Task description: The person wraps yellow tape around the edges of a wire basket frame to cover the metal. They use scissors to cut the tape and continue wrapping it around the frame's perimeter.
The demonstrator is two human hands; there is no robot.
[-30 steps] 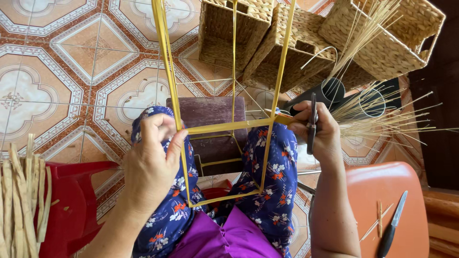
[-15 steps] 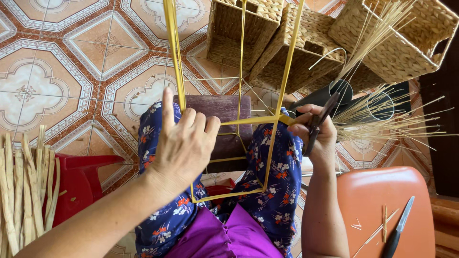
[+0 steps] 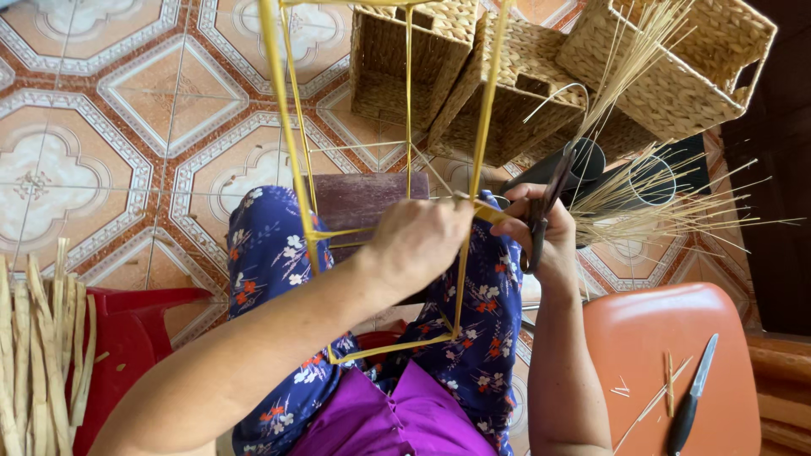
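Gripping a yellow box-shaped wire frame (image 3: 296, 169), both hands.

We see a frame (image 3: 291, 160) of smooth yellow rods with a slight sheen, bound at the joints with pale fibre. Our right hand (image 3: 541, 232) holds scissors (image 3: 545, 211) of dark, dull metal. The far baskets (image 3: 676, 67) are rough woven straw, matt and tan. The floor (image 3: 110, 127) is glossy patterned ceramic tile. The stools, red (image 3: 135, 338) at left and orange (image 3: 676, 338) at right, look like smooth plastic. Our trousers (image 3: 270, 253) are soft printed cloth.
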